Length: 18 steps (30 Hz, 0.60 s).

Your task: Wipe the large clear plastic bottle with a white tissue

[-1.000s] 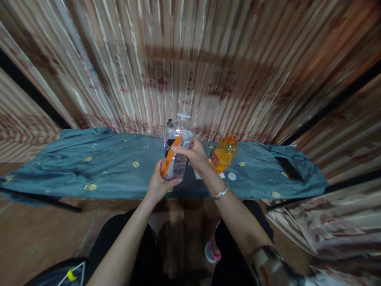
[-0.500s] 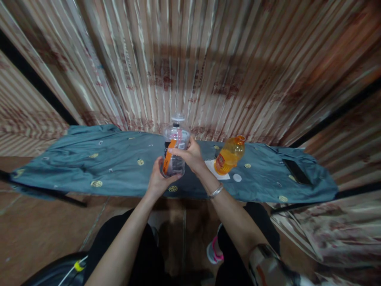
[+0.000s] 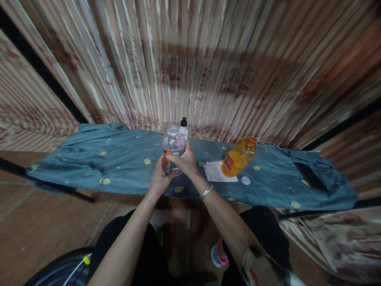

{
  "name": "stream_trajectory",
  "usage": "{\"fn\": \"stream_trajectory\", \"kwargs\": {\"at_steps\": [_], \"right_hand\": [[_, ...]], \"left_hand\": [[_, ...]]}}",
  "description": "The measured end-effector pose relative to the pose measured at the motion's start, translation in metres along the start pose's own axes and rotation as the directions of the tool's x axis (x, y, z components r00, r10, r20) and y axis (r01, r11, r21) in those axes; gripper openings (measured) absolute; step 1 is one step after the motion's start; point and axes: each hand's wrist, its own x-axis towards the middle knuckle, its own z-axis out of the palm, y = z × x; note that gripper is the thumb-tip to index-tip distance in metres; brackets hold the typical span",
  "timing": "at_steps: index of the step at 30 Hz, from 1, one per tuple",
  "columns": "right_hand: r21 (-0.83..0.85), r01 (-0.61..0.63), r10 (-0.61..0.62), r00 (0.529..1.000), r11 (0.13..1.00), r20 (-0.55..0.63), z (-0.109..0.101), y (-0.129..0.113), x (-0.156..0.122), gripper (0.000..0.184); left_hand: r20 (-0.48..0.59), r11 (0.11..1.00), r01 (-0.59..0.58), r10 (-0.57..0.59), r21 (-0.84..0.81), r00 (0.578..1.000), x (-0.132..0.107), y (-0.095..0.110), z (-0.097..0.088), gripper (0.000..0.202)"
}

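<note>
Held a clear bottle [image 3: 172, 142] in two bare hands at the centre of an imagined clock, over a blue-green cloth [image 3: 126, 145]; could not tell whether lifted or resting there. Had the left hand [image 3: 160, 177] curled round the lower part at seven o'clock, closed to the bottle's width, and the right hand [image 3: 186, 161] wrapped along the side at four o'clock, thumb laid across the front. Could make out no lid on the bottle's neck.

Noticed just behind, at one o'clock, a black-capped bottle [image 3: 183, 129] — near enough to be toppled by a push forward. Found at three o'clock an orange bottle [image 3: 239, 157], uncapped and part-filled, with base on or at the edge of a white packet [image 3: 212, 172]; found a white cap [image 3: 245, 180] close by, nearer four o'clock, and a dark phone [image 3: 312, 177] farther out at three.

Judging by thin-looking walls, could have dented the clear bottle with too hard a squeeze, or dropped it through too loose a hold. Could have knocked over the orange bottle with a rightward sweep of the arm, or by tugging the packet — risking, for want of a lid, a spill toward the phone.
</note>
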Motion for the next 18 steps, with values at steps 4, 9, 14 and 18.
{"fn": "stream_trajectory", "kwargs": {"at_steps": [4, 9, 14, 18], "right_hand": [[-0.024, -0.025, 0.025, 1.000, 0.999, -0.006, 0.004, 0.005, -0.006, 0.101], [-0.032, -0.018, 0.019, 1.000, 0.999, 0.001, 0.002, 0.007, -0.013, 0.108], [-0.043, -0.033, 0.035, 0.999, 0.999, 0.028, 0.001, 0.009, -0.018, 0.123], [-0.051, -0.010, 0.011, 1.000, 0.999, 0.022, 0.003, 0.011, -0.022, 0.132]], "left_hand": [[0.000, 1.000, 0.008, -0.008, -0.002, 1.000, -0.001, -0.001, -0.001, 0.100], [0.009, 1.000, 0.014, -0.014, 0.011, 1.000, -0.002, -0.001, -0.002, 0.104], [0.006, 1.000, 0.013, -0.013, 0.028, 1.000, -0.001, -0.002, -0.001, 0.107], [-0.012, 0.999, 0.019, -0.018, 0.037, 1.000, -0.001, -0.002, 0.000, 0.106]]}}
